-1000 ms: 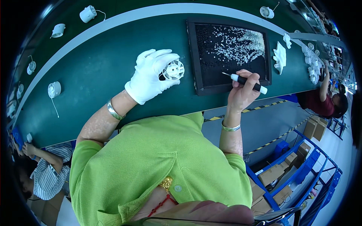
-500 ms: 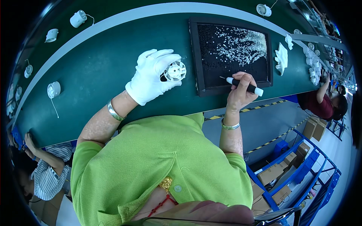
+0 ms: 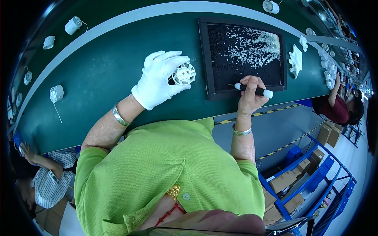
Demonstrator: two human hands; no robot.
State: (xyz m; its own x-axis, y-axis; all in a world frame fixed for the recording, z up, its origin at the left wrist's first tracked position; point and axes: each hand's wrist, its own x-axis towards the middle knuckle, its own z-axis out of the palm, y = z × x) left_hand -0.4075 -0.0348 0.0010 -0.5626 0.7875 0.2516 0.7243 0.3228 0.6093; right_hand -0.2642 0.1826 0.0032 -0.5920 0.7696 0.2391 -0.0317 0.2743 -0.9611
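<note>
My left hand (image 3: pixel 159 80), in a white glove, grips a round white plastic fan housing (image 3: pixel 184 74), its spoked face toward the tray. In my bare right hand (image 3: pixel 251 100) is a black-and-white pen-shaped tool (image 3: pixel 267 93) with a thin tip, pinched between thumb and fingers. The tool lies nearly level over the near edge of a black-rimmed tray (image 3: pixel 206 63), its tip pointing left toward the fan housing but apart from it. Many tiny white or clear pieces (image 3: pixel 264 47) are spread in the tray, with dark ones at its left side. Whether the tip carries a piece is too small to tell.
A white corded part (image 3: pixel 56 93) stands left on the green table (image 3: pixel 106 67). Similar parts (image 3: pixel 73 25) sit beyond the pale curved strip. Right of the tray lies a crumpled white glove (image 3: pixel 295 61). Co-workers sit at both sides; a blue rack (image 3: pixel 315 173) holds cartons.
The tool has tipped closer to level, its tip slightly lower in view. White parts beyond the strip have shifted left. My left hand has barely moved.
</note>
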